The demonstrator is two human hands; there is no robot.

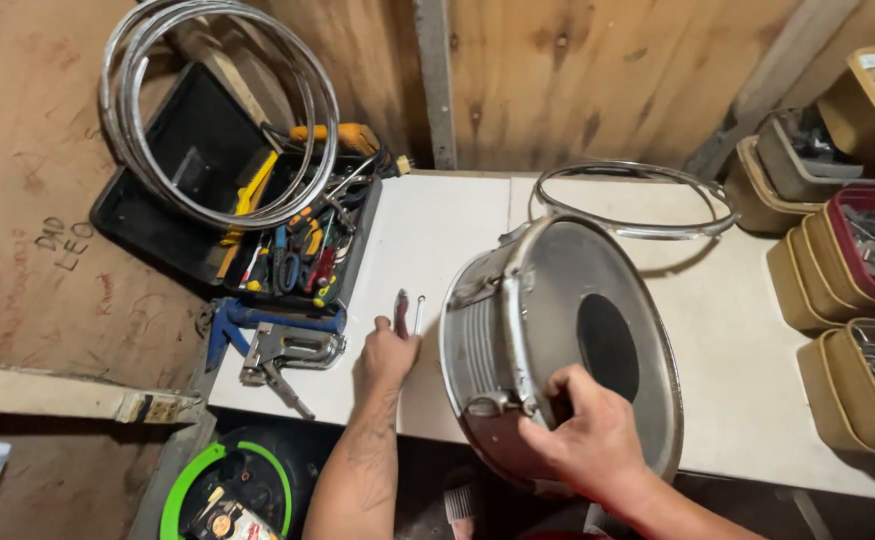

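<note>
A silver drum shell (518,330) with metal lugs stands tilted on its side on the white table (438,230); its head has a dark round hole. My right hand (583,435) grips the drum's near rim by a lug. My left hand (388,355) rests on the table left of the drum, fingers on a small red-handled tool (402,312) that lies beside a thin metal rod (419,313).
A metal hoop (638,200) lies behind the drum. An open black toolbox (288,240) with pliers and screwdrivers sits at left, coiled hoops (218,110) leaning above it. A staple gun (283,355) lies near the table's left edge. Tan bins of hardware (873,380) line the right.
</note>
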